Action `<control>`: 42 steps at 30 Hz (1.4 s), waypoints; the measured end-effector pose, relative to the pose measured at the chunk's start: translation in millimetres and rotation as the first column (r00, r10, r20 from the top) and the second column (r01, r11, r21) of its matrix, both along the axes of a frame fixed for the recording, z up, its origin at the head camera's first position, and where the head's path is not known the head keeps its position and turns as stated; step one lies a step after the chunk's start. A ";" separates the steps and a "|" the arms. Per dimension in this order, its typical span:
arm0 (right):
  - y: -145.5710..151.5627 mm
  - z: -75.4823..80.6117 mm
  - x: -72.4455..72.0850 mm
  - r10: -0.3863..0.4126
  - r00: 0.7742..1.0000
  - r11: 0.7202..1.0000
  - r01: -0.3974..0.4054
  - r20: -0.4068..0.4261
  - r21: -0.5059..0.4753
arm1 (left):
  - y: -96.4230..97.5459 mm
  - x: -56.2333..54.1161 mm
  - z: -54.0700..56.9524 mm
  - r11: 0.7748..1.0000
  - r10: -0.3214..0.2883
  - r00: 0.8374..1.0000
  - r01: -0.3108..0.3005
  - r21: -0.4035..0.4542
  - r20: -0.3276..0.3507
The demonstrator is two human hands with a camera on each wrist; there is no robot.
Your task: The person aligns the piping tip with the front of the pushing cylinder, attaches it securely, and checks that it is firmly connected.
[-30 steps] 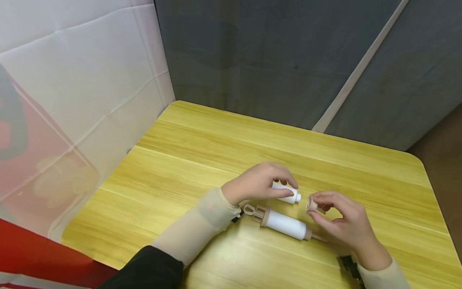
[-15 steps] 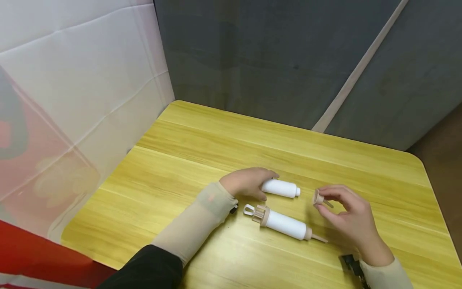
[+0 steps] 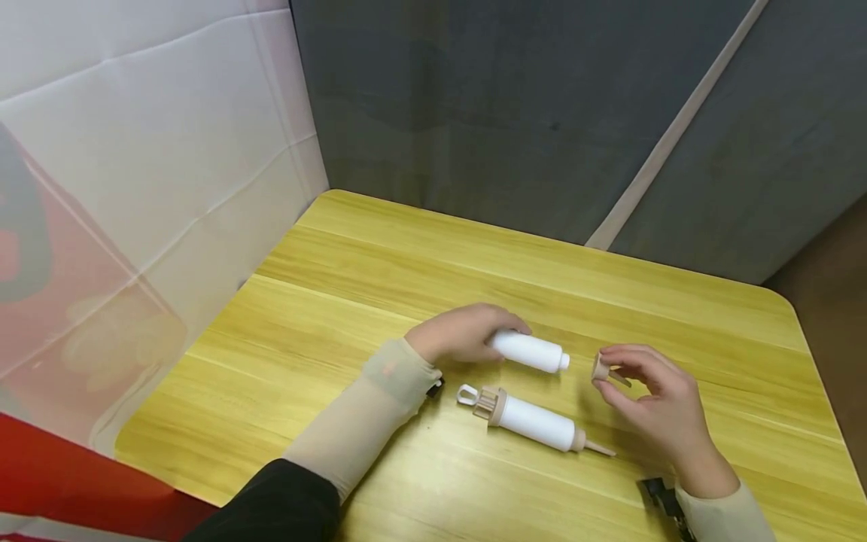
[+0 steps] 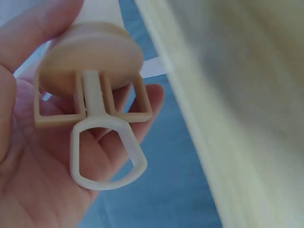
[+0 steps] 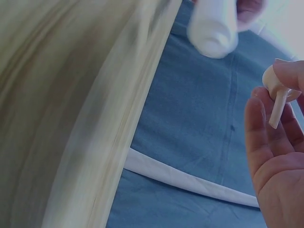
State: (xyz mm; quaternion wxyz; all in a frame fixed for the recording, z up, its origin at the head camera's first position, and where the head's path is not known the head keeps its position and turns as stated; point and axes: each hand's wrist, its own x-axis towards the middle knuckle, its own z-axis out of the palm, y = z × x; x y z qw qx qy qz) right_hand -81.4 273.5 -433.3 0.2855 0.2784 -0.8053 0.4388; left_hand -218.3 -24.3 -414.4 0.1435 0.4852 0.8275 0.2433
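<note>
In the head view my left hand [image 3: 463, 335] grips the rear end of a white toy syringe [image 3: 528, 351], its bare stub pointing right. The left wrist view shows that end: a beige collar [image 4: 95, 54] with two square finger loops and a pale plunger ring [image 4: 111, 185] near the palm. My right hand [image 3: 660, 391] pinches a beige needle cap [image 3: 600, 367] between thumb and fingers. Its thin spike [image 5: 279, 109] points back toward the palm. A small gap separates cap and stub. A second toy syringe [image 3: 538, 422], with its needle fitted, lies on the table in front.
The wood-grain table [image 3: 379, 248] has rounded corners and extends well beyond both hands. A dark grey curtain [image 3: 515, 113] stands behind it, and a pale printed cloth [image 3: 169, 143] hangs at the left.
My left hand has shifted left, back along the syringe, now holding its rear end and leaving more of the barrel exposed. My right hand has moved slightly right with the needle cap, widening the gap.
</note>
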 end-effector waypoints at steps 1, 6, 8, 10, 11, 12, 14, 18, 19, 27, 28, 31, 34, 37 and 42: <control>-0.3 0.0 0.0 0.003 1.000 1.000 -0.003 -0.002 -0.003 | -0.4 1.4 3.7 1.000 -0.009 1.000 0.009 0.011 -0.006; -2.6 1.1 0.4 0.011 1.000 1.000 -0.011 0.005 -0.016 | -0.9 10.2 20.5 0.995 -0.055 0.998 0.058 0.082 -0.038; -3.3 1.8 0.5 0.022 1.000 0.999 -0.022 0.014 -0.026 | -0.6 13.7 25.2 0.991 -0.074 0.996 0.079 0.106 -0.045; -4.1 2.2 0.5 0.038 0.999 0.999 -0.038 0.018 -0.039 | -0.1 16.8 28.9 0.988 -0.093 0.995 0.098 0.122 -0.046; -4.4 2.4 0.6 0.045 0.999 0.998 -0.045 0.021 -0.043 | 0.2 18.0 30.3 0.986 -0.100 0.994 0.105 0.127 -0.046; -4.6 2.6 0.7 0.053 0.998 0.998 -0.051 0.025 -0.046 | 0.4 19.1 31.3 0.985 -0.104 0.994 0.109 0.130 -0.045; -5.0 2.7 1.1 0.061 0.998 0.997 -0.060 0.030 -0.052 | 0.9 20.7 32.8 0.984 -0.109 0.993 0.114 0.135 -0.044; -5.5 2.8 1.7 0.068 0.997 0.996 -0.066 0.035 -0.053 | 0.8 23.1 34.5 0.985 -0.105 0.993 0.111 0.134 -0.053; -5.8 2.9 1.8 0.072 0.997 0.996 -0.070 0.035 -0.055 | 0.8 23.6 34.7 0.985 -0.104 0.993 0.111 0.134 -0.056; -7.2 3.2 2.2 0.047 0.998 0.998 -0.046 0.038 -0.031 | 1.5 25.9 34.8 0.984 -0.109 0.990 0.120 0.130 -0.084; -7.2 2.8 2.3 0.046 0.998 0.998 -0.044 0.042 -0.032 | 1.6 26.2 35.0 0.984 -0.110 0.990 0.120 0.130 -0.086; -6.8 1.4 2.7 0.052 0.997 0.998 -0.049 0.055 -0.050 | 2.0 26.8 35.0 0.985 -0.109 0.990 0.120 0.125 -0.090; -6.4 -0.4 2.4 0.096 0.994 0.991 -0.090 0.055 -0.101 | 2.0 27.8 35.4 0.986 -0.107 0.990 0.117 0.121 -0.087; -6.6 -1.4 1.4 0.183 0.982 0.969 -0.174 0.039 -0.177 | 1.9 28.6 35.6 0.986 -0.105 0.991 0.115 0.118 -0.088; -8.4 -0.5 0.7 0.251 0.968 0.948 -0.245 0.002 -0.204 | 1.4 28.6 36.1 0.987 -0.103 0.990 0.113 0.114 -0.096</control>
